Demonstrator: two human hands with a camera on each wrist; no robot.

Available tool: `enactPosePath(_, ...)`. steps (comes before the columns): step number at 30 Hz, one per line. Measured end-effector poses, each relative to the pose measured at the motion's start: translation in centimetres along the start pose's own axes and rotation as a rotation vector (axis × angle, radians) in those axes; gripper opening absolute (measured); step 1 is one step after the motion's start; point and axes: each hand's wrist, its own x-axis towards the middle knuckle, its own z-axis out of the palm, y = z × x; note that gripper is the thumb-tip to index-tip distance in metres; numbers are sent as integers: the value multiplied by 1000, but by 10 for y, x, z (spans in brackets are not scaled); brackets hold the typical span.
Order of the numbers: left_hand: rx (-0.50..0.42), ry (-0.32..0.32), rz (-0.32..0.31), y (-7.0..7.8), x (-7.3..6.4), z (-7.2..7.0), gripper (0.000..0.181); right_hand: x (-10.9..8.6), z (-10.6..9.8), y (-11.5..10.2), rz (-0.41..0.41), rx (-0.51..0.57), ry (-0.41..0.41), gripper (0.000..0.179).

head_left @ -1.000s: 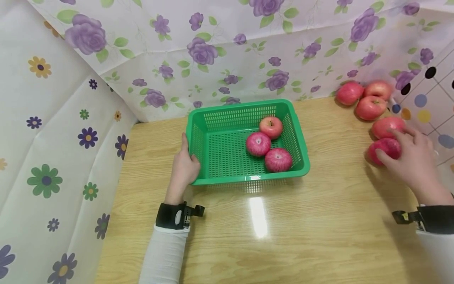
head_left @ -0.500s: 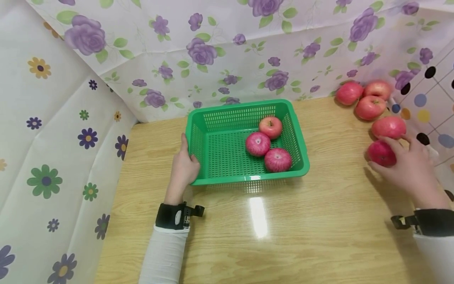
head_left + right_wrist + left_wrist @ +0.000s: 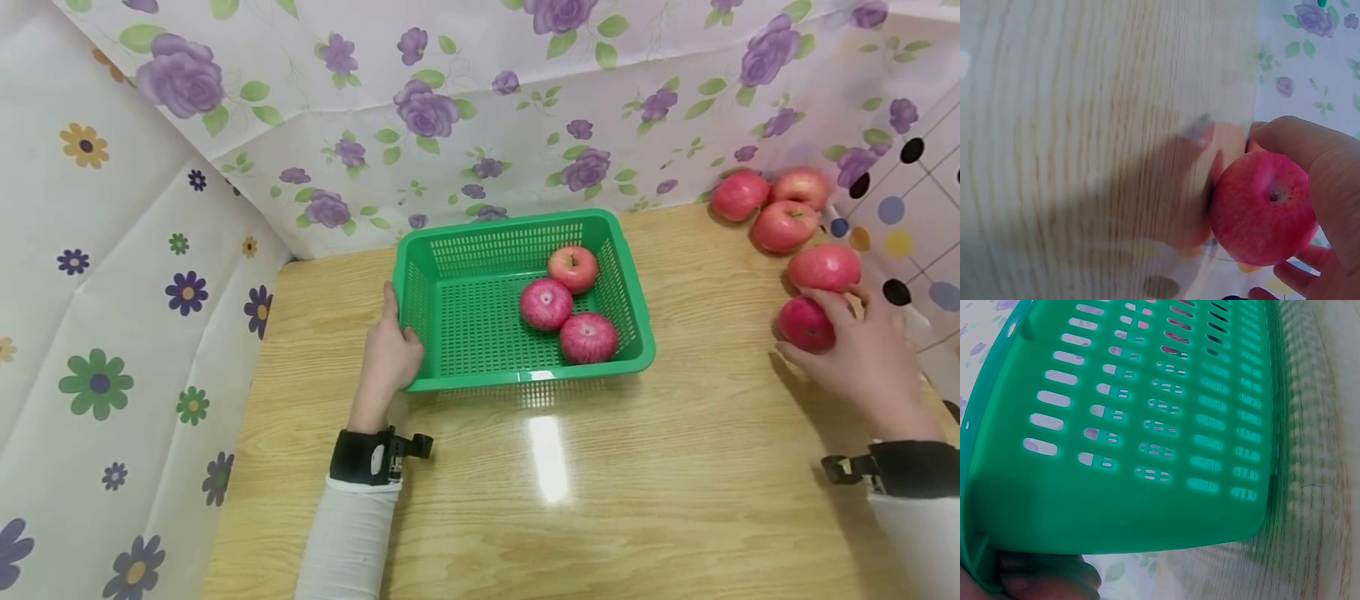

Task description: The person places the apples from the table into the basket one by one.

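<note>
A green plastic basket [image 3: 480, 382] stands on the table with three red apples in its right half, one of them a striped apple [image 3: 588, 338]. My left hand [image 3: 392, 354] holds the basket's left rim; in the left wrist view, fingers [image 3: 1047, 578] curl under that rim. Over at the right, my right hand [image 3: 870, 358] grips a dark red apple [image 3: 806, 323], thumb on its near side and fingers on its far side. The right wrist view shows this apple [image 3: 1265, 209] close up, its dimpled end facing the camera. Part of it is hidden by the hand.
Behind the gripped apple lies another apple [image 3: 824, 267], and several more, such as a red apple [image 3: 784, 226], cluster in the back right corner. Flower-patterned sheets [image 3: 465, 150] rise at the back and left. A dotted sheet [image 3: 922, 217] borders the right side.
My right hand has shifted slightly toward the front and left, its fingers coming off the apple behind and around the dark red one. The left hand and basket have stayed put.
</note>
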Motion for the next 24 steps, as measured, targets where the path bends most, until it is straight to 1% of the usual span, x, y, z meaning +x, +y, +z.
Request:
enactPosePath(6,2,2,-8,0,0,0,81,1,4,0,13,51,-33,92)
enactPosePath(13,-8,-6,-9,1,0,0,80,0,8,-3,86,72,-76,92)
enactPosePath(18,-12,-7,-10,1,0,0,80,1,8,-4,119,79,-91,93)
enactPosePath(24,-4,-6,-16,1,0,0,80,1,8,-5,126,88,-90,90)
